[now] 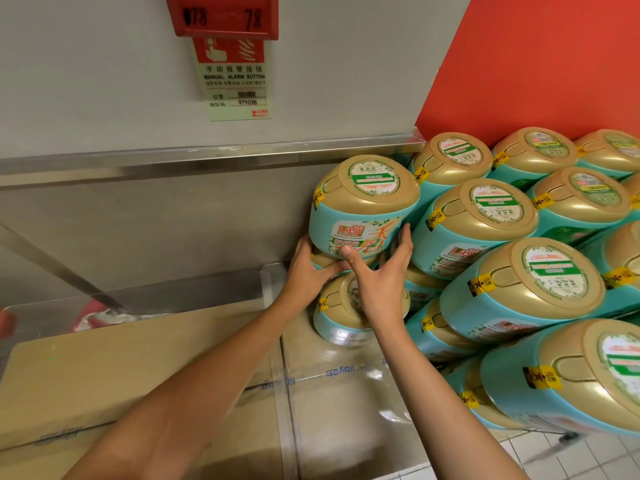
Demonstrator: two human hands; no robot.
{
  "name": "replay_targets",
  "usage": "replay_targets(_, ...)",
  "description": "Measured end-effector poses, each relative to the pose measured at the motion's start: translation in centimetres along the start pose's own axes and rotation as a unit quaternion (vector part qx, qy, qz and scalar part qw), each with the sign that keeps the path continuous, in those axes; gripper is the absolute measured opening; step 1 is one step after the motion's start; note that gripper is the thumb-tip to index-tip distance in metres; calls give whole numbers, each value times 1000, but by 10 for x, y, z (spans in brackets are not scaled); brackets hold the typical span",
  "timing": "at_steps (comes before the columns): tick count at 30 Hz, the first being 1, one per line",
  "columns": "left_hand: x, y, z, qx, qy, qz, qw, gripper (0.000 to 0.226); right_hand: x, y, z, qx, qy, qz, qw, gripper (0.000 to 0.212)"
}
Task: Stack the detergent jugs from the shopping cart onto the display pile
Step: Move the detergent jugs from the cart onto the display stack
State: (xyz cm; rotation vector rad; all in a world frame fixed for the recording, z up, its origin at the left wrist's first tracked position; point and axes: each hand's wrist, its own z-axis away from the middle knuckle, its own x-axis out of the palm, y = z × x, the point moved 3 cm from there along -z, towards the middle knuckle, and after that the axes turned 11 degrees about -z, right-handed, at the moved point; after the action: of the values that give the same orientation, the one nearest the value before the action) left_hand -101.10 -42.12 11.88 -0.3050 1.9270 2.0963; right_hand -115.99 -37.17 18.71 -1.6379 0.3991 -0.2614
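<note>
A wall sign (235, 76) reads "MANUAL ALARM BUTTON" and "971078". Below it, the left hand (306, 271) and right hand (379, 278) grip a teal "Liby" detergent jug (360, 209) from beneath, at the left edge of the display pile (519, 271). The jug is tilted, its gold labelled cap facing up toward the camera. Cardboard boxes (138, 368) lie below.

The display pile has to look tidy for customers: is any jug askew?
Yes: the jug held by the left hand and right hand at the pile's left end sits tilted, not yet level with its neighbours.
</note>
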Motion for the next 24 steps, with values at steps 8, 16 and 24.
replay_targets(8, -24, -17, 22, -2, 20, -30, 999, 56, -29, -8, 57, -17, -35, 43, 998, 74)
replay_targets(16, -38, -23, 98, -10, 55, -40, 998, 34, -63, 3, 101, -101, -70, 144, 982, 46)
replay_targets(24, -7, -14, 183, -53, 78, -21, 995, 28, -84, 31, 95, -123, -168, 222, 952, 55)
